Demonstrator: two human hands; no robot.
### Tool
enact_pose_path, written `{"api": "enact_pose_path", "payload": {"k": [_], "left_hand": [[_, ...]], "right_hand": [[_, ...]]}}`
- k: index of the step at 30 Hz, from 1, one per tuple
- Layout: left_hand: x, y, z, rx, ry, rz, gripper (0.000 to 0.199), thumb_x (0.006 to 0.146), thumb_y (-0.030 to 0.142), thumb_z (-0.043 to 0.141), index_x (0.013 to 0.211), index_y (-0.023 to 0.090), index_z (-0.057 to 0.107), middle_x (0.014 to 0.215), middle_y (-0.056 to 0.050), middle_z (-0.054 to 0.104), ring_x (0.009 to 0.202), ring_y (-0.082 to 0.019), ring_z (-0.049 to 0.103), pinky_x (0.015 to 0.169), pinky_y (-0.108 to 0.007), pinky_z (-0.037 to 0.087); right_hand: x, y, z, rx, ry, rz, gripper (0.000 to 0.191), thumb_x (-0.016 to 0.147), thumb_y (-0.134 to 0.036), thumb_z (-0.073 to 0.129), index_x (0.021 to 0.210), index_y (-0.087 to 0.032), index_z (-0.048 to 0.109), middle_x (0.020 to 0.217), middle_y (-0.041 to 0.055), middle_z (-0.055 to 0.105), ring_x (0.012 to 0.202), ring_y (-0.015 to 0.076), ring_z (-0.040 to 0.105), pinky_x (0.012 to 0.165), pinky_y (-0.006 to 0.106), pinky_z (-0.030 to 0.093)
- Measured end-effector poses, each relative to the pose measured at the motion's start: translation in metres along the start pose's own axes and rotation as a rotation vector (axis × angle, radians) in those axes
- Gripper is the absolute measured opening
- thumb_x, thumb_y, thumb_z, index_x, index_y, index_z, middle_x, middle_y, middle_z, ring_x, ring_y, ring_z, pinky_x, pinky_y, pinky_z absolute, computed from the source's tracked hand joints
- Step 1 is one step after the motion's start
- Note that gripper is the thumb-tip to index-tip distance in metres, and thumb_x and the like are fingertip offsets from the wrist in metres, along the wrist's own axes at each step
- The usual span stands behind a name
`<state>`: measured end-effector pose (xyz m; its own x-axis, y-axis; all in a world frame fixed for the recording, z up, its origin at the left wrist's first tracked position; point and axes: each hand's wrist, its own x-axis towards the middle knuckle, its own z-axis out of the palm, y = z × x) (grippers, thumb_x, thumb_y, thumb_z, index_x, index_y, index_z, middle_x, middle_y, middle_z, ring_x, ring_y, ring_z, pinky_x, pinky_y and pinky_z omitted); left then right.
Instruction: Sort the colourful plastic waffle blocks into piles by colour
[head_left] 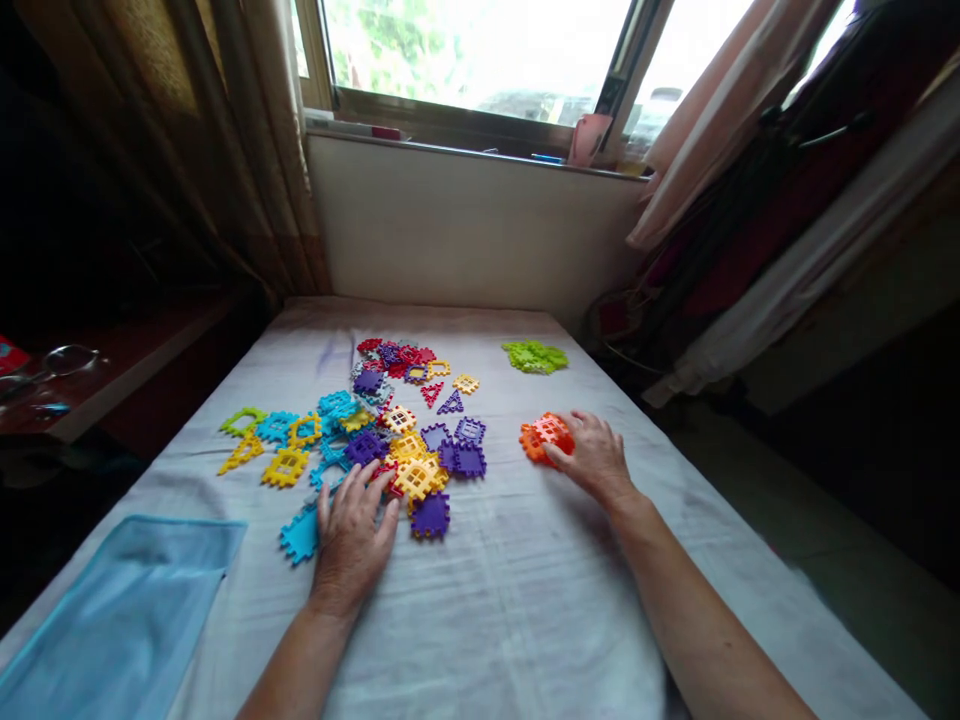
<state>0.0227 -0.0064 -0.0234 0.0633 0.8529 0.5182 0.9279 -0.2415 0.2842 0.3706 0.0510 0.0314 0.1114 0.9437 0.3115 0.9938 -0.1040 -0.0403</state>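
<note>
A mixed heap of plastic interlocking building tiles, with yellow tiles (420, 476), purple tiles (469, 459) and blue tiles (300, 535) among them, lies left of the middle of the cloth. At its near edge my left hand (352, 540) rests palm down, fingers spread and touching the tiles; what lies beneath them is partly hidden. To the right, my right hand (592, 455) has its thumb and fingers closed around the edge of a small pile of orange tiles (541, 438). How many of these it grips cannot be made out.
Green tiles (535, 357) form a separate pile at the far right. A light blue mesh pouch (127, 610) lies at the near left. Beyond the cloth-covered surface (510, 620) stand a wall (472, 230) and a window. Curtains (247, 150) hang at the left.
</note>
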Motion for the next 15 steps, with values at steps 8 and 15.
{"api": "enact_pose_path", "payload": {"k": [8, 15], "left_hand": [[-0.001, -0.002, 0.002, 0.022, 0.010, 0.025, 0.034, 0.093, 0.032, 0.046, 0.121, 0.025, 0.063, 0.133, -0.009, 0.065, 0.129, -0.030, 0.054, 0.115, -0.057, 0.027], [-0.004, -0.003, 0.001, 0.043, 0.034, 0.068, 0.033, 0.094, 0.030, 0.046, 0.122, 0.024, 0.061, 0.133, -0.009, 0.065, 0.129, -0.030, 0.054, 0.114, -0.057, 0.028]], "right_hand": [[0.001, -0.030, 0.036, 0.033, -0.026, 0.006, 0.056, 0.085, -0.055, 0.061, 0.135, -0.031, 0.059, 0.153, 0.0150, 0.042, 0.138, 0.0363, 0.036, 0.103, 0.056, 0.032], [0.036, -0.019, 0.049, 0.026, -0.015, 0.054, 0.046, 0.089, -0.050, 0.056, 0.129, -0.030, 0.065, 0.150, 0.0133, 0.046, 0.134, 0.0326, 0.041, 0.103, 0.052, 0.034]]}}
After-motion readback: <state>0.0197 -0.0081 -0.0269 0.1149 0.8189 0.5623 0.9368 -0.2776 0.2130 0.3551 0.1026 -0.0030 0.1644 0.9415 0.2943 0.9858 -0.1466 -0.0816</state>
